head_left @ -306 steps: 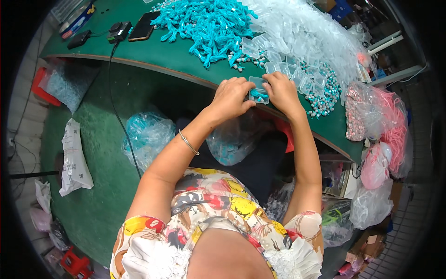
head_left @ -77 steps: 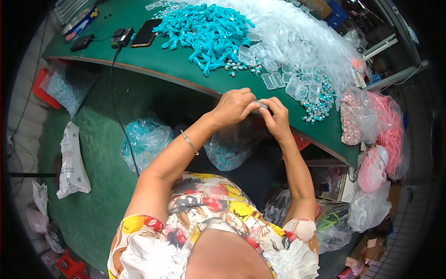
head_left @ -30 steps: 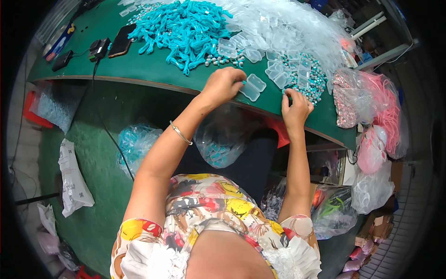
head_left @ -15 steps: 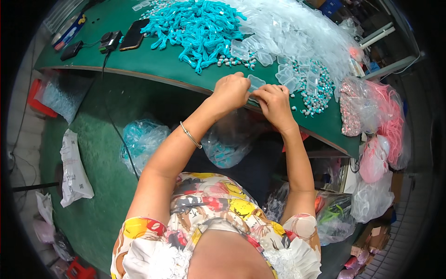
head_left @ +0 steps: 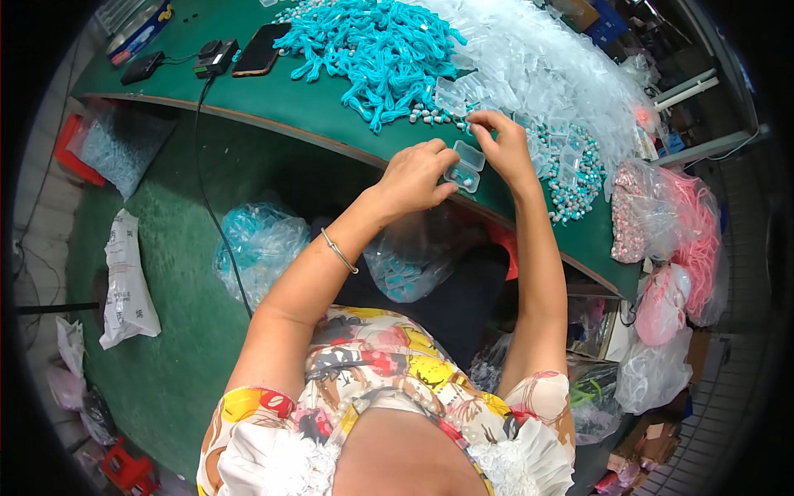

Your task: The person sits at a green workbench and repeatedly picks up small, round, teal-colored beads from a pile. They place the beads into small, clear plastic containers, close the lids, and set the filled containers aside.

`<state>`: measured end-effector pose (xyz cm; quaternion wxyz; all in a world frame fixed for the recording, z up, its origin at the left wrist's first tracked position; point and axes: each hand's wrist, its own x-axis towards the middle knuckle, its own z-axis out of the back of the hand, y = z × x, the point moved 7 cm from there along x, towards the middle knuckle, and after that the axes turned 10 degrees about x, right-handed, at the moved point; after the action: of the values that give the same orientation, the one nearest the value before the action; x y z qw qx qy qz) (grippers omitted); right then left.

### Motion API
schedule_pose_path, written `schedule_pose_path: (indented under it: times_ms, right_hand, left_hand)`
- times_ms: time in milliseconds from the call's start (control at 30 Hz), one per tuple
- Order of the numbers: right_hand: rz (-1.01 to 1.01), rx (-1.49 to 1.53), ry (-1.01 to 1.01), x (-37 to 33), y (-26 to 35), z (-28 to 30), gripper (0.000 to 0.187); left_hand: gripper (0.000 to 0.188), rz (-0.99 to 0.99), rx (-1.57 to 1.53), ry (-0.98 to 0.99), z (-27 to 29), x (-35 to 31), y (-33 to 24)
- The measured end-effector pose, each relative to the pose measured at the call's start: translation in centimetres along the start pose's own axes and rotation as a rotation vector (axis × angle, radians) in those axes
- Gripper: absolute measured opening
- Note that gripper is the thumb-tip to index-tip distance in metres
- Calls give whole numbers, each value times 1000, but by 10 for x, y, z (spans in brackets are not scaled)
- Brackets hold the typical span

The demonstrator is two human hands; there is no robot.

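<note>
My left hand (head_left: 418, 176) grips a small clear plastic box (head_left: 463, 177) at the table's front edge. Its lid stands open, and small teal-and-white pieces lie inside. Just beyond it, my right hand (head_left: 504, 147) has its thumb and forefinger brought together beside a few loose grey-and-teal beads (head_left: 430, 114); whatever is between the fingertips is too small to make out. A larger heap of such beads (head_left: 575, 178) lies to the right of this hand. Behind the hands is a pile of teal cord bundles (head_left: 376, 54).
A large heap of clear plastic boxes (head_left: 538, 66) covers the back right of the green table (head_left: 306, 116). A phone (head_left: 261, 51) and a small black device with a cable (head_left: 215, 58) lie at left. Bags of pink cords (head_left: 695, 223) hang by the right edge.
Both hands were together over the small box. My right hand has moved away from it, up to the loose beads, while my left hand keeps the box, now visibly open.
</note>
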<state>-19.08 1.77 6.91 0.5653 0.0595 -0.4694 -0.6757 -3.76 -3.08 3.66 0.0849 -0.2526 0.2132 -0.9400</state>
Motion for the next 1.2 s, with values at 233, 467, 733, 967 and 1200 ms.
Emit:
schedule_pose_path:
  times_ms: [233,467,733,967,1200]
  right_hand:
    - [61,-406,32,40,-1,-38,21]
    - [-38,-552,-19,62,-3,-68,30]
    - [-142,-672,-1,53,6,-57,12]
    - [80,-212,-258,19,9,-16,11]
    - [-31,-110,-24,-59,22,18,6]
  left_hand:
    - [48,-3,-1,20,-4,5,3]
    - [47,9,4,55,-10,5,7]
    - [46,8,5,33,-11,5,8]
    - [45,11,-23,8,-8,3,7]
    - [48,35,-64,11,-7,5,8]
